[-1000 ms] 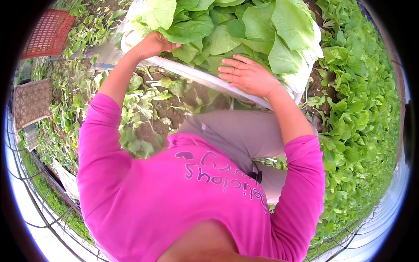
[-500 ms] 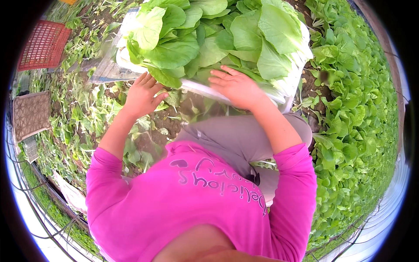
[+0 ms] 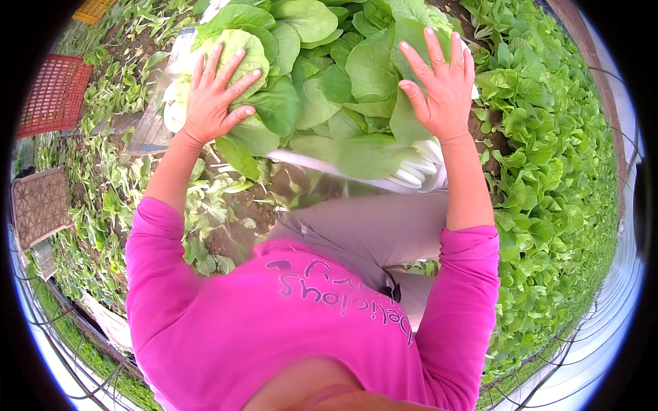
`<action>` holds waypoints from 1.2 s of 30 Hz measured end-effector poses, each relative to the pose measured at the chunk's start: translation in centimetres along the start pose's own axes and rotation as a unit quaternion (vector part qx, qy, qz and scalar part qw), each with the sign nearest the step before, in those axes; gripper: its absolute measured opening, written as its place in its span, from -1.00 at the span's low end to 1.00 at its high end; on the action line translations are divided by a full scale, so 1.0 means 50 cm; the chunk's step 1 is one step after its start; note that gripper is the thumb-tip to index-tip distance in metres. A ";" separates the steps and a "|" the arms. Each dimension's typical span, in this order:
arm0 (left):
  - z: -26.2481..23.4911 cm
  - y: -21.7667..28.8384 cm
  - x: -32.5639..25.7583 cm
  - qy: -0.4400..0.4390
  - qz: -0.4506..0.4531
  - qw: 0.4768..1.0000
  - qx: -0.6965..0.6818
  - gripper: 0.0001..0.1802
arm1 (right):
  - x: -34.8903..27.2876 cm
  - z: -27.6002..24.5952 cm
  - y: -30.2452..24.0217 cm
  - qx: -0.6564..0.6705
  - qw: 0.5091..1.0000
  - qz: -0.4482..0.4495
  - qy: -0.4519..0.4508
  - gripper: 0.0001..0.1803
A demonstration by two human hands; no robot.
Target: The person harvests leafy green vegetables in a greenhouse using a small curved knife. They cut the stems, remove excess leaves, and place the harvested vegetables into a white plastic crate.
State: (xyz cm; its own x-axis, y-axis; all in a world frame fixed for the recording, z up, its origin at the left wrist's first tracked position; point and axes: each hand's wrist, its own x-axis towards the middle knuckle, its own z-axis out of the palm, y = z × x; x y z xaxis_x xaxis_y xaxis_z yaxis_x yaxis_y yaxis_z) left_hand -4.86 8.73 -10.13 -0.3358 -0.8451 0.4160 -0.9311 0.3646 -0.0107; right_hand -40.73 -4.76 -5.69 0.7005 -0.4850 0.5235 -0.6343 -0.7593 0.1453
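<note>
A wide heap of leafy greens [image 3: 322, 82] with white stalks fills a white crate [image 3: 308, 162], whose near rim shows below the leaves. My left hand [image 3: 214, 99] lies spread over the leaves on the heap's left side, fingers pointing away from me. On the right side, my right hand [image 3: 442, 89] is spread with its fingers fanned out over the leaves and white stalks. Neither hand grips anything. Thick white stalks [image 3: 415, 170] stick out at the crate's near right corner. Leaves hide most of the crate.
A red plastic basket [image 3: 55, 94] stands at the far left, with a brown textured mat-like panel [image 3: 42, 205] nearer. Growing greens [image 3: 548, 205] cover the right side. Loose leaves [image 3: 212, 226] litter the soil on the left. A yellow crate [image 3: 92, 10] shows at the top left.
Both hands have moved from the crate's near edge up and outward onto the heap's two sides, fingers spreading wider. The view has shifted slightly.
</note>
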 end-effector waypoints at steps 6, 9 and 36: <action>0.070 0.025 0.010 -0.098 -0.010 0.994 0.041 -0.42 | -0.053 0.125 -0.031 0.068 0.986 0.034 -0.149 -0.48; 0.091 0.028 0.008 -0.100 -0.022 0.994 0.027 -0.42 | -0.057 0.123 -0.039 0.065 0.982 0.046 -0.170 -0.50; -0.044 0.033 -0.079 -0.108 0.164 0.980 0.011 -0.74 | -0.064 0.149 -0.028 0.038 0.994 0.030 -0.095 -0.51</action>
State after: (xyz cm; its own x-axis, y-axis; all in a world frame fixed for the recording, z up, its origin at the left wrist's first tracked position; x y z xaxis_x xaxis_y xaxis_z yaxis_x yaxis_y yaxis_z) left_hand -4.77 13.52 -9.79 -0.6386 -0.7470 0.1848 -0.7694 0.6250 -0.1323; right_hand -39.64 -5.41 -13.82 0.7158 -0.5984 0.3599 -0.6555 -0.7535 0.0509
